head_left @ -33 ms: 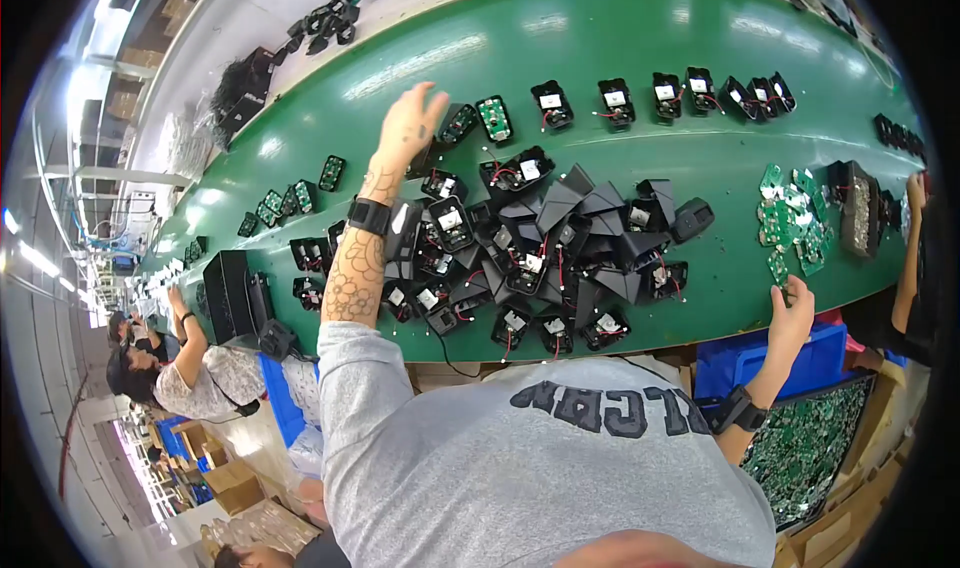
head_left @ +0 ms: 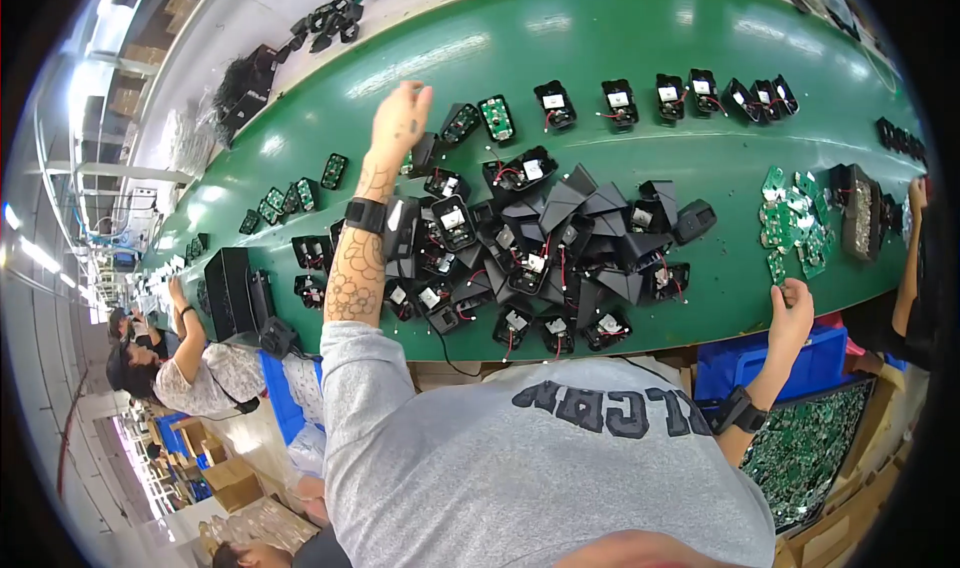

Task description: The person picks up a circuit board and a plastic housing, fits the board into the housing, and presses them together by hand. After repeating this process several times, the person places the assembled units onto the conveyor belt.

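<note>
Long green workbench (head_left: 640, 30) in a factory hall, curving across the view, with a co-worker (head_left: 185, 370) seated to the left and another co-worker's arm (head_left: 905, 288) at the right edge. A heap of black plastic housings (head_left: 585, 208) occupied the middle, probably kept there to be within reach of both arms. Beyond it, open housings (head_left: 619, 104) stood spaced in a row, perhaps so that their insides and red leads stayed accessible.

The left hand (head_left: 400, 120) hung over the heap's far left, just left of a board-fitted housing (head_left: 461, 124); its fingers were loosely bent, and whether they gripped anything could not be told. The right hand (head_left: 793, 313) was at the near right edge, fingers curled by the lowest of the loose green circuit boards (head_left: 775, 226); contact or grip could not be told.

A green lane between heap and boards offered sideways room. Nearer, housings (head_left: 608, 330) lined the bench edge, leaving less room, and a blue bin (head_left: 735, 365) sat below it.
</note>
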A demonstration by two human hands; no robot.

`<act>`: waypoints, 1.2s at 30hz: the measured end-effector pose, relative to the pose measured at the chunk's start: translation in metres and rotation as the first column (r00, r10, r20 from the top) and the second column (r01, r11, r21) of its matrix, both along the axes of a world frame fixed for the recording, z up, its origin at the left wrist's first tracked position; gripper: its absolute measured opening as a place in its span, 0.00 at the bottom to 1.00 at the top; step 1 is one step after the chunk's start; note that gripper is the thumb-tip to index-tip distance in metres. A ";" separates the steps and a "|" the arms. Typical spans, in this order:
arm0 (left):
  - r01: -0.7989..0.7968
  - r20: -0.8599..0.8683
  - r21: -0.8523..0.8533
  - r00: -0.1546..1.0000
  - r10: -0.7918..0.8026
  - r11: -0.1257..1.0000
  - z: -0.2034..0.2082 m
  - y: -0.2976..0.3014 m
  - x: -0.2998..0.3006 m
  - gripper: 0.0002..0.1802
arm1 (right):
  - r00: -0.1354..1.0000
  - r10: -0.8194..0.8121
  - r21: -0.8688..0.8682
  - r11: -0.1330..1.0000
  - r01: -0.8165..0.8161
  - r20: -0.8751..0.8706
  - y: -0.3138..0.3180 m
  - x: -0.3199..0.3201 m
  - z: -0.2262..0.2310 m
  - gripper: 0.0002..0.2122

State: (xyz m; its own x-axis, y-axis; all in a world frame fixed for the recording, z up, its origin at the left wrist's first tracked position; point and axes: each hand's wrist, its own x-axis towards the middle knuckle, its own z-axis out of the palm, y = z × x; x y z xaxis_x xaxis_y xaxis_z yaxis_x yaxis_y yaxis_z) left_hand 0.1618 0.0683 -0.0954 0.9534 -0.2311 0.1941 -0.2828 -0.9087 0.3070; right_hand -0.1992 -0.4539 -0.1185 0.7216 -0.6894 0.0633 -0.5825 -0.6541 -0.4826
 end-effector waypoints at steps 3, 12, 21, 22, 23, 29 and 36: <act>-0.122 -0.158 0.148 0.977 0.145 0.981 0.025 0.012 -0.008 0.22 | 0.995 0.079 -0.056 0.996 -0.076 0.059 0.002 0.003 -0.006 0.11; -0.227 -0.351 -0.463 0.935 0.058 0.857 0.028 -0.005 -0.050 0.17 | 0.979 0.112 0.271 0.950 -0.156 0.170 0.031 0.036 0.006 0.19; 0.263 -0.199 0.153 0.952 -0.231 0.953 0.006 0.003 -0.038 0.21 | 0.980 0.123 0.464 0.867 -0.183 0.157 0.036 0.028 0.014 0.16; 0.282 -0.196 0.126 0.947 -0.255 0.951 -0.002 0.010 -0.040 0.18 | 0.981 0.127 0.471 0.863 -0.182 0.145 0.042 0.035 0.019 0.15; 0.222 -0.313 0.003 0.926 -0.210 0.975 -0.002 0.012 -0.042 0.18 | 0.971 0.152 0.491 0.842 -0.226 0.186 0.046 0.040 0.022 0.16; 0.112 -0.239 -0.155 0.960 -0.148 0.981 0.004 0.024 -0.051 0.19 | 0.902 0.084 0.576 0.743 -0.340 0.424 0.050 0.039 0.018 0.18; -0.337 -0.408 -0.862 0.904 -0.124 0.379 0.046 -0.023 -0.117 0.17 | 0.932 0.005 0.661 0.704 -0.262 0.363 0.047 0.040 0.001 0.17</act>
State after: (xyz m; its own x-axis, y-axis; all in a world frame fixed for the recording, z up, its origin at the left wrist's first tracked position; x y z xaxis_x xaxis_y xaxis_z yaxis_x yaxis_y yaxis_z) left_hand 0.0453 0.0455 -0.0494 0.9909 -0.0275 -0.1317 0.1309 -0.0282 0.9910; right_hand -0.1597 -0.4074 -0.1170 0.8367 -0.5262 -0.1517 -0.2499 -0.1204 -0.9608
